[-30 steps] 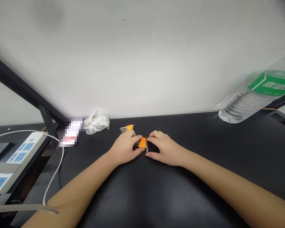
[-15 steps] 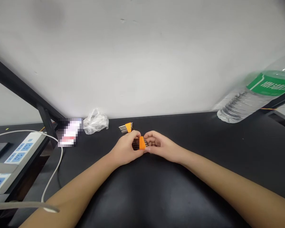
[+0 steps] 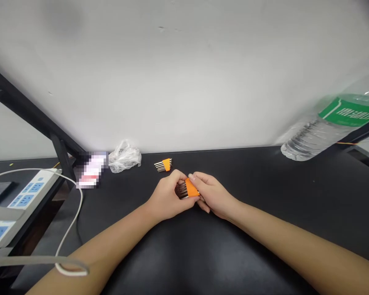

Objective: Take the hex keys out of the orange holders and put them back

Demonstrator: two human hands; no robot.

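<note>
Between my two hands is a hex key set (image 3: 192,187), several slim metal keys in an orange holder. My left hand (image 3: 166,196) is closed round the left side, its thumb along the near edge and its fingers partly covering the long key ends. My right hand (image 3: 217,194) grips the right side, thumb on top of the orange holder and the other fingers curled beneath, so the short ends are mostly hidden. A second, similar orange-held set (image 3: 166,164) lies on the black table just beyond my left hand.
A crumpled clear plastic bag (image 3: 124,156) lies near the wall, beside a blurred-out item (image 3: 92,170). On the left are a power strip (image 3: 27,196) and a looping white cable (image 3: 80,203). A large water bottle (image 3: 320,131) with a green label stands at the right.
My right thumb has moved onto the top of the orange holder, and the right fingers have gone underneath. The held set has shifted slightly right and tilted. The second set stays put.
</note>
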